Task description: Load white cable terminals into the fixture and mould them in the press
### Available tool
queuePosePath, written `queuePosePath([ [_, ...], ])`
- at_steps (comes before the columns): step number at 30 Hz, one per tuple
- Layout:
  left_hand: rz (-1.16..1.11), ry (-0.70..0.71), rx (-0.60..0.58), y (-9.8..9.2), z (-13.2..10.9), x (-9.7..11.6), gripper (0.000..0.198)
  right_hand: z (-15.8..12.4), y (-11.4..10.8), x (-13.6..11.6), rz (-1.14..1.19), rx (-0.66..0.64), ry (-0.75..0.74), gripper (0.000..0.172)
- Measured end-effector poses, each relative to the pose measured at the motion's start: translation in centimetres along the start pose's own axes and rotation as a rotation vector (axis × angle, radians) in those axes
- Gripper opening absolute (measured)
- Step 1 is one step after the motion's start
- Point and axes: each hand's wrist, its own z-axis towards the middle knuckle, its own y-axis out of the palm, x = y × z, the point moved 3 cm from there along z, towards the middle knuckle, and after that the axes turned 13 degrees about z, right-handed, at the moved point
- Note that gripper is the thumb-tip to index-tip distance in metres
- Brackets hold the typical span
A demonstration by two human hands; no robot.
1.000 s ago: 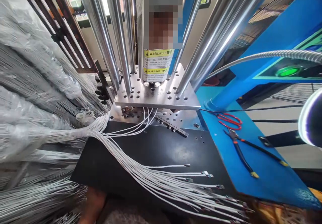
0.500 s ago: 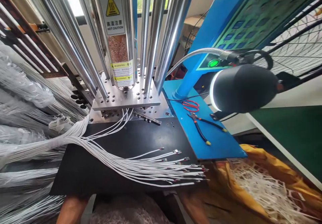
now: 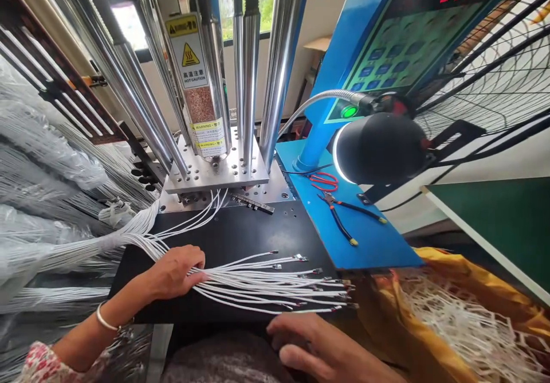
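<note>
A bundle of white cables lies across the black work plate, its small metal-tipped ends fanned out to the right. My left hand is closed over the bundle near its middle, fingers on top and thumb at the near side. At the plate's front edge, my right hand hovers below the cable ends with fingers bent, thumb apart and nothing visible in it. A few separate cables run under the press's steel plate. Beside them rests a thin dark metal strip with small parts along it.
Cutting pliers and a red-handled tool lie on the blue base. A black lamp hangs over it. A yellow sack of white scraps stands at right. Bagged cables fill the left. A hot-caution label marks the press.
Both hands have come up from below the plate's front edge; the left has closed on the cable bundle. The red display changed from zeros to 04. The view shifted slightly.
</note>
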Motion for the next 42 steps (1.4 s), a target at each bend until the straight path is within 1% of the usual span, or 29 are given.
queuePosePath([
  [1, -0.006, 0.023, -0.024, 0.2, 0.1, 0.0, 0.014, 0.3, 0.0, -0.1, 0.047, -0.053, 0.032, 0.022],
  [2, -0.033, 0.031, -0.021, 0.2, 0.1, 0.0, 0.017, 0.7, 0.0, 0.0, 0.088, -0.098, 0.071, 0.024],
  [3, -0.084, 0.015, 0.006, 0.2, 0.2, 0.0, 0.019, 1.0, -0.1, 0.3, 0.126, -0.117, 0.103, 0.025],
  [5, -0.255, -0.078, 0.090, -0.1, 0.4, -0.1, 0.023, 1.9, -0.3, 0.9, 0.176, -0.092, 0.105, 0.024],
  [7, -0.454, -0.210, 0.149, -0.2, 0.9, -0.4, 0.028, 3.1, -0.6, 1.1, 0.201, -0.043, 0.028, 0.025],
  [9, -0.625, -0.323, 0.155, 0.1, 1.4, -0.5, 0.031, 4.6, -1.0, 1.0, 0.258, 0.013, -0.027, 0.027],
  [12, -0.797, -0.407, 0.130, 0.8, 2.1, -0.7, 0.032, 6.6, -1.6, 1.1, 0.368, 0.091, -0.036, 0.033],
  [14, -0.777, -0.401, 0.161, 0.8, 2.4, -0.9, 0.032, 7.2, -1.9, 1.1, 0.379, 0.139, -0.051, 0.035],
  [16, -0.674, -0.376, 0.214, 0.4, 2.5, -1.1, 0.033, 7.2, -1.9, 1.0, 0.364, 0.162, -0.064, 0.034],
  [19, -0.550, -0.366, 0.257, -0.5, 3.0, -0.9, 0.034, 6.5, -0.9, 0.1, 0.341, 0.165, -0.092, 0.032],
  [20, -0.531, -0.360, 0.255, -0.9, 3.4, -0.5, 0.034, 6.3, -0.4, -0.5, 0.298, 0.180, -0.145, 0.030],
  [21, -0.515, -0.346, 0.250, -1.3, 3.9, 0.0, 0.034, 6.2, 0.1, -1.2, 0.233, 0.197, -0.231, 0.028],
  [23, -0.492, -0.286, 0.232, -2.2, 4.9, 1.3, 0.034, 6.5, 1.4, -2.5, 0.059, 0.192, -0.458, 0.024],
  [24, -0.486, -0.246, 0.223, -2.7, 5.4, 2.1, 0.034, 6.9, 2.0, -2.7, -0.030, 0.175, -0.563, 0.025],
  [25, -0.487, -0.206, 0.217, -3.3, 5.7, 2.7, 0.034, 7.4, 2.3, -2.6, -0.107, 0.164, -0.634, 0.029],
  [26, -0.496, -0.173, 0.213, -3.9, 5.9, 3.1, 0.033, 7.9, 2.4, -2.1, -0.166, 0.170, -0.662, 0.032],
  [27, -0.510, -0.154, 0.211, -4.6, 5.9, 3.4, 0.033, 8.4, 2.2, -1.3, -0.208, 0.206, -0.650, 0.035],
  [29, -0.545, -0.171, 0.235, -5.9, 5.7, 3.3, 0.033, 8.8, 1.0, 0.3, -0.212, 0.337, -0.557, 0.036],
  [31, -0.580, -0.210, 0.269, -6.9, 5.5, 3.1, 0.033, 8.4, -0.2, 1.1, -0.113, 0.424, -0.482, 0.037],
  [32, -0.613, -0.213, 0.270, -7.0, 5.5, 3.2, 0.033, 8.2, -0.5, 1.0, -0.021, 0.420, -0.467, 0.038],
  [33, -0.674, -0.204, 0.244, -6.8, 5.6, 3.6, 0.033, 8.1, -0.5, 0.5, 0.109, 0.385, -0.465, 0.040],
  [34, -0.763, -0.191, 0.182, -6.3, 5.8, 4.2, 0.034, 8.1, -0.3, -0.1, 0.282, 0.324, -0.461, 0.045],
  [36, -0.974, -0.206, 0.012, -4.1, 6.0, 5.7, 0.037, 8.7, 0.5, -1.5, 0.726, 0.182, -0.425, 0.052],
  [37, -1.073, -0.243, -0.070, -2.6, 5.9, 6.4, 0.039, 9.1, 0.9, -2.0, 0.961, 0.137, -0.391, 0.052],
  [38, -1.154, -0.293, -0.126, -1.1, 5.6, 6.9, 0.042, 9.7, 1.2, -2.4, 1.171, 0.121, -0.355, 0.050],
  [39, -1.225, -0.345, -0.154, 0.4, 5.2, 7.3, 0.045, 10.2, 1.4, -2.7, 1.335, 0.135, -0.327, 0.047],
  [40, -1.289, -0.387, -0.166, 1.8, 4.7, 7.4, 0.049, 10.8, 1.6, -2.8, 1.445, 0.163, -0.313, 0.043],
  [42, -1.388, -0.453, -0.130, 4.1, 3.4, 7.5, 0.056, 11.6, 1.7, -2.8, 1.544, 0.193, -0.309, 0.032],
])
